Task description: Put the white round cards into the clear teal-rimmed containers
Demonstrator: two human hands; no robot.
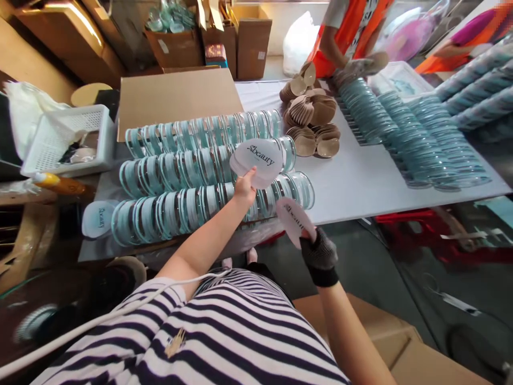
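Observation:
My left hand (245,188) is bare and pinches a white drop-shaped card (259,159) printed "beauty", held over the rows of clear teal-rimmed round cases (180,176) lined up on the white table (360,187). Wearing a dark glove, my right hand (318,251) grips a second white printed card (294,220) just off the table's near edge. Another such card (98,218) lies at the left end of the nearest row.
A white plastic basket (60,139) stands at the left, a flat cardboard sheet (176,96) behind the rows. Tan puffs (315,120) are heaped mid-table. A co-worker in orange (348,32) handles more teal cases (412,139) at the far right. A cardboard box (396,342) sits by my legs.

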